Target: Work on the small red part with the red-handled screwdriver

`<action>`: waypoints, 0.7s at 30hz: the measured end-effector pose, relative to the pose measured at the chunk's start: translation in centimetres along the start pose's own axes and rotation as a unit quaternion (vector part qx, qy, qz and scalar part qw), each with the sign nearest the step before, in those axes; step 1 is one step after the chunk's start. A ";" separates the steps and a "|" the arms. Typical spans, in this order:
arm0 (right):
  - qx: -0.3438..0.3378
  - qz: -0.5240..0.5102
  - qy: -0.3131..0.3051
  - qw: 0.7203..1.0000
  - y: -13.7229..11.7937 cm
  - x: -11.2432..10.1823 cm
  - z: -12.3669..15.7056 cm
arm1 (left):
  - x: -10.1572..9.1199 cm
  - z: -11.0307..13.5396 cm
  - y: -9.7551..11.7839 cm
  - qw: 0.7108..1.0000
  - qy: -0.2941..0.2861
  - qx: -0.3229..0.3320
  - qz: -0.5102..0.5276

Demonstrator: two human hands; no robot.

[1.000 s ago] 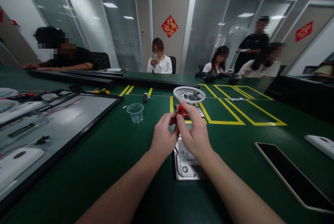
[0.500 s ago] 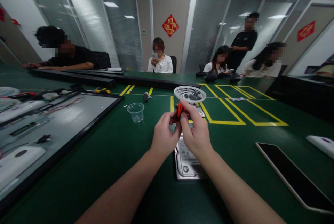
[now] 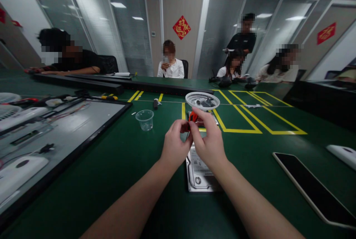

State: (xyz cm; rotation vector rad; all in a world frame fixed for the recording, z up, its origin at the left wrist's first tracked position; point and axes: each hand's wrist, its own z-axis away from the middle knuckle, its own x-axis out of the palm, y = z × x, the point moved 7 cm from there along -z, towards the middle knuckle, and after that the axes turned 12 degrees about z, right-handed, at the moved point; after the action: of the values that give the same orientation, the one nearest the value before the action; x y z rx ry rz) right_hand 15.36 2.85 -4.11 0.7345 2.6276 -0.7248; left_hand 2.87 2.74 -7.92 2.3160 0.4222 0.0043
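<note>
My left hand point(image 3: 174, 146) and my right hand point(image 3: 208, 142) are raised together above the green table point(image 3: 116, 164), fingers pinched on a small red and black tool point(image 3: 191, 117) held between them. Directly beneath the hands lies a silver hard drive point(image 3: 198, 172), partly hidden by them. Just beyond the hands stands a white perforated basket point(image 3: 202, 100) with dark small parts inside. A clear plastic cup point(image 3: 144, 119) sits to the left of the hands.
A large black-framed panel point(image 3: 55, 127) with white devices and cables fills the left. A dark phone point(image 3: 311, 189) and a white device point(image 3: 343, 153) lie at the right. Yellow tape lines point(image 3: 250, 120) mark the table. Several people sit or stand at the far side.
My hands stay together; the red tool has shifted slightly between my fingertips. A standing person in black at the far side has walked leftwards.
</note>
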 end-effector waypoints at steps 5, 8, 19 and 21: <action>0.007 -0.015 -0.011 1.000 0.0 0.1 0.0 | 0.3 0.1 0.1 1.000 -0.018 0.004 0.010; 0.005 -0.014 -0.006 1.000 0.0 0.1 0.1 | 0.0 0.1 0.0 1.000 -0.004 0.006 0.006; 0.002 -0.014 -0.005 1.000 -0.1 0.0 0.0 | 0.0 0.0 0.1 1.000 0.003 0.008 0.019; -0.001 -0.005 -0.002 1.000 -0.1 -0.1 -0.1 | -0.1 0.0 0.1 1.000 0.013 0.013 0.016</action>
State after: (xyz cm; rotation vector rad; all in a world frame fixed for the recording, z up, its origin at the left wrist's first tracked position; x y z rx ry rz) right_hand 15.34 2.78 -3.99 0.7191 2.6301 -0.7260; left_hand 2.77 2.65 -7.87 2.3502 0.4001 0.0453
